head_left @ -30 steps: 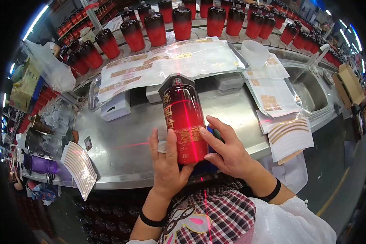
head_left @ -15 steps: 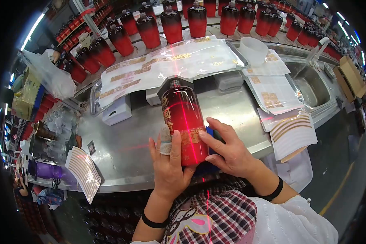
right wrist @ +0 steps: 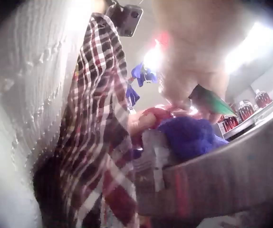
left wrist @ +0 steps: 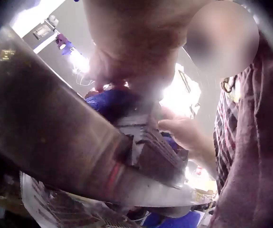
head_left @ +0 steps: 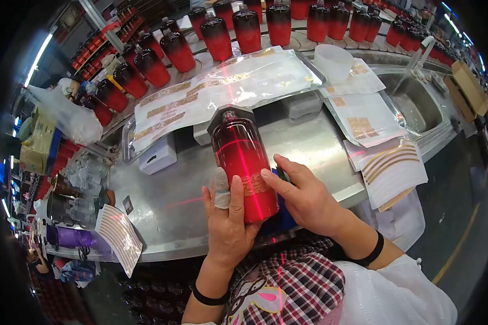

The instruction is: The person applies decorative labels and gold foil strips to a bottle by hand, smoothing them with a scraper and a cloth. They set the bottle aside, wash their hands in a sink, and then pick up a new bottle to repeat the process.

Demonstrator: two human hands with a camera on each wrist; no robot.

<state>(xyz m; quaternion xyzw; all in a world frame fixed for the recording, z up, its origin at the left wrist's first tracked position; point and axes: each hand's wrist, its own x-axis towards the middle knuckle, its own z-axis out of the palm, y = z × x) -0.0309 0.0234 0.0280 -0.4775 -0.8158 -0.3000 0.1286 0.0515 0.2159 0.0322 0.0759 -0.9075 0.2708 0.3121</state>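
Gold lettering [head_left: 218,158] farther round glossy black-red bottle [head_left: 243,154]

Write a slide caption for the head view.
Left hand and right hand at a red-and-black bottle crossed by red light, over a metal bench, similar bottles lined up beyond.

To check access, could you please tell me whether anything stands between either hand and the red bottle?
Nothing visible does: the left hand and the right hand both reach the red bottle directly. A green piece shows at the right hand, though whether it touches is unclear.
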